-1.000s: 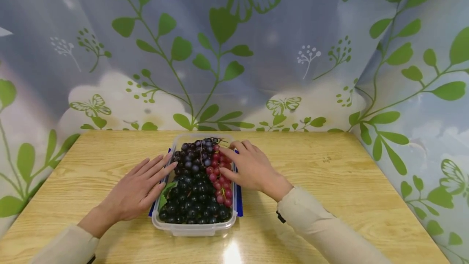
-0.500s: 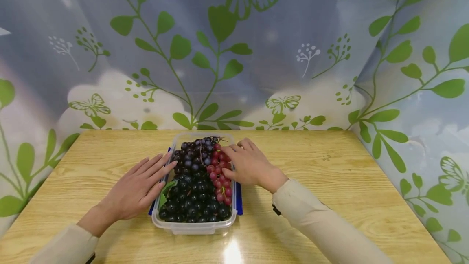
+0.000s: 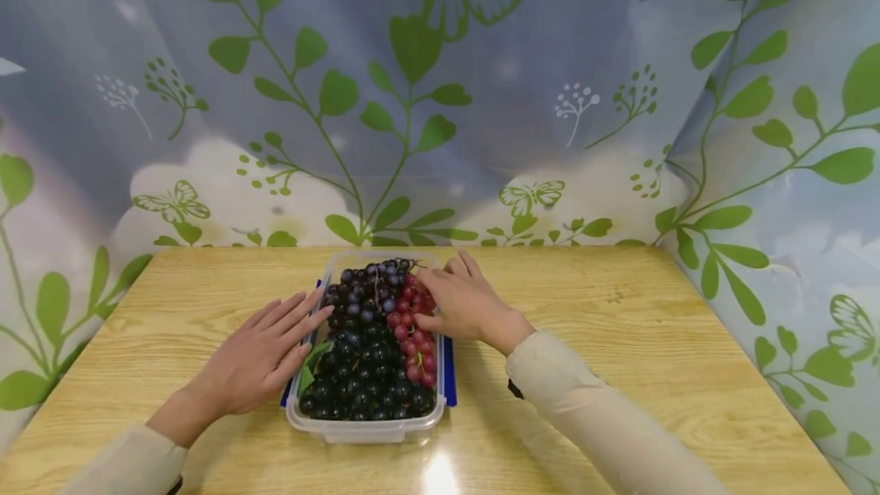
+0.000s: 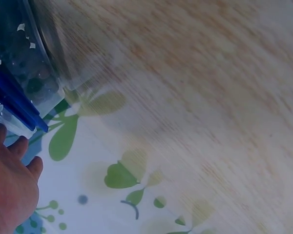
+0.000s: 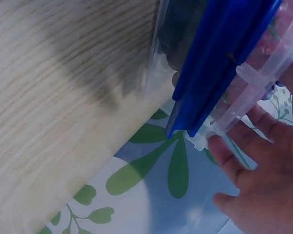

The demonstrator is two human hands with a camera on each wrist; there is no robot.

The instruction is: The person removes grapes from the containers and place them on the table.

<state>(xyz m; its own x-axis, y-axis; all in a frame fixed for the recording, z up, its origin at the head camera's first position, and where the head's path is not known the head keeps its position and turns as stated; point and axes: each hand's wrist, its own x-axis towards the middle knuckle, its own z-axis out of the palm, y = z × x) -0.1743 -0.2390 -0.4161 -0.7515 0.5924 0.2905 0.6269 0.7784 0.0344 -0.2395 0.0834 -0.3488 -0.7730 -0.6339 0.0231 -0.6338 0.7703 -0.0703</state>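
A clear plastic container [image 3: 364, 430] with blue side clips [image 3: 450, 373] holds grapes. Black grapes [image 3: 364, 365] fill the front, dusky purple-black grapes [image 3: 357, 296] lie behind, and a bunch of red grapes [image 3: 415, 346] runs along the right side. My left hand [image 3: 250, 357] lies with straight fingers across the left rim, its fingertips at the dark grapes. My right hand [image 3: 467, 304] reaches over the right rim, thumb and bent forefinger touching the red bunch. In the right wrist view, the fingers [image 5: 229, 163] extend loosely over the rim; their tips are partly hidden.
The container stands on a wood-grain table [image 3: 619, 373], near its back edge. A green leaf [image 3: 312, 361] sticks up inside the left wall. Behind the table hangs a leaf-and-butterfly printed cloth [image 3: 495, 136].
My right hand has shifted slightly back and left over the red grapes, its fingers drawn a little closer together. My left hand and the container have stayed in place.
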